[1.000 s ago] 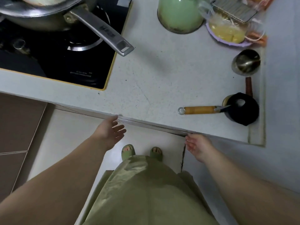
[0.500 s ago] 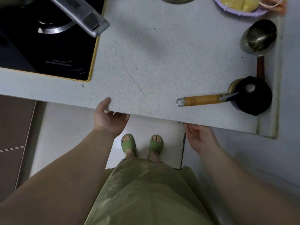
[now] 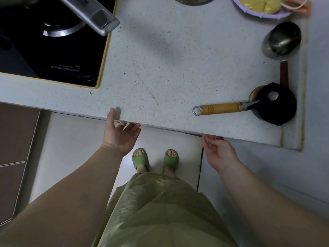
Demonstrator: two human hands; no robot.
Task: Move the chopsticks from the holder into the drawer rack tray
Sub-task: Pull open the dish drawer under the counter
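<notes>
No chopsticks, holder or drawer tray show in the head view. My left hand (image 3: 120, 133) is palm up at the front edge of the speckled white counter (image 3: 160, 68), its thumb resting on top of the edge and its fingers reaching under it. My right hand (image 3: 218, 151) is also palm up just below the counter edge further right, with its fingertips tucked beneath. Neither hand holds anything that I can see. Whatever lies under the counter is hidden by its top.
A black stove (image 3: 51, 47) with a pan handle (image 3: 92, 15) jutting out sits at back left. A wooden-handled tool (image 3: 220, 108) lies beside a black pot (image 3: 275, 104) at right, behind it a steel cup (image 3: 282, 41). White floor and my green slippers (image 3: 140, 158) lie below.
The view has tilted down and closer to the counter. Both hands have risen from below the edge, and their fingers have gone under it, the left thumb now on top.
</notes>
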